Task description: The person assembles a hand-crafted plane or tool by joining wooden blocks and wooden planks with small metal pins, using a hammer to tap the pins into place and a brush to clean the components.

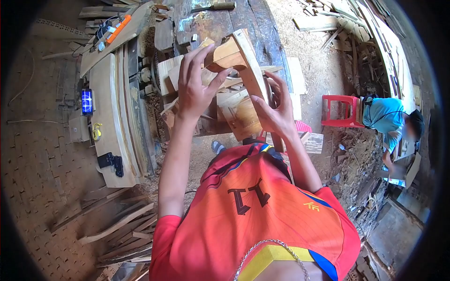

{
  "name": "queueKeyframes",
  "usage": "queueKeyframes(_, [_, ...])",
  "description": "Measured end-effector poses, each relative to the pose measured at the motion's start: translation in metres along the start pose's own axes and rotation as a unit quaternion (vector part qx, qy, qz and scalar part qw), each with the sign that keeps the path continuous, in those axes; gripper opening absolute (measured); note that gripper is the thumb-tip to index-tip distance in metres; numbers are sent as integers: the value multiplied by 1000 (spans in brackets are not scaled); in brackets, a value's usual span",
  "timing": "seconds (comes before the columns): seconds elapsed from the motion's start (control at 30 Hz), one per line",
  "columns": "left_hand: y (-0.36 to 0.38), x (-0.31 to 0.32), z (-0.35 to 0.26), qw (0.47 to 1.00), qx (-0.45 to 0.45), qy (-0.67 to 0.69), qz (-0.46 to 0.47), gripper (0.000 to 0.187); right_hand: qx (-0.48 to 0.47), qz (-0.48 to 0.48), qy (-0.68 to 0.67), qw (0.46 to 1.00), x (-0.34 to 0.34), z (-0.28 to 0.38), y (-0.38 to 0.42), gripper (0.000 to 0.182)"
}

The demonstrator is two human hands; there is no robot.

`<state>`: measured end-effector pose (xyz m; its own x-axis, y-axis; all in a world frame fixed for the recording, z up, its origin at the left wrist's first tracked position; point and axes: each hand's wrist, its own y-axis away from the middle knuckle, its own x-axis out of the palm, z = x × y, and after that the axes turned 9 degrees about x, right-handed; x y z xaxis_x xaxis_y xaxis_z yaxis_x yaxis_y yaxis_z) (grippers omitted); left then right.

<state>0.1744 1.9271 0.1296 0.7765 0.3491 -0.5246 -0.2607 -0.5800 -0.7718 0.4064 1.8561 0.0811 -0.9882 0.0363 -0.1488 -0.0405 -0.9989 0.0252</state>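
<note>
"Head camera, looking down over your shirt: what have you got up there?"

"An angled wooden piece [253, 65], a stubby block meeting a longer bar. It is up in the air over the near half of the bench [262, 23], resting on nothing there that I can make out."

"How do your hands share it?"

"My right hand [276, 107] is clamped on the bar's lower end, thumb on the near face, fingers round the other side. I judge it carries most of the weight — the bar gives more to hold."

"And the left?"

"My left hand [196, 89] curves about the block's outer end, fingers above, thumb below. Whether they press or merely frame it, I can't tell. Placed there, they would steady the end that juts out."

"Why is that handled tool [222, 6] so far off?"

"It lies by the bench's far edge — probably to be out of the way of the loose wood. A flat board [240, 114] sits at the near edge, below the piece, perhaps for easy reach."
</note>
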Motion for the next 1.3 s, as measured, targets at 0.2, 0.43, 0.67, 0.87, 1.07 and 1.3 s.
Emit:
queueKeyframes(0.2, [-13, 7, -11, 997, 11, 66, -41, 63, 10, 14, -58, 998, -3, 20, 11, 74])
queueKeyframes(0.43, [-2, -7, -17, 984, 45, 171, -34, 70, 57, 37, -112, 991, 28, 43, 54, 74])
queueKeyframes(0.67, [35, -67, -1, 976, 63, 202, -51, 69, 98, 71, -194, 974, 100, 49, 92, 80])
queueKeyframes(0.87, [71, -125, 19, 983, 33, 158, -86, 69, 150, 152, -170, 962, 166, 64, 107, 80])
queueKeyframes(1.07, [90, -161, 29, 991, 19, 84, -105, 64, 151, 201, -14, 968, 193, 65, 104, 85])
queueKeyframes(1.3, [92, -183, 33, 990, 41, 37, -132, 62, 99, 245, 72, 962, 207, 71, 89, 95])
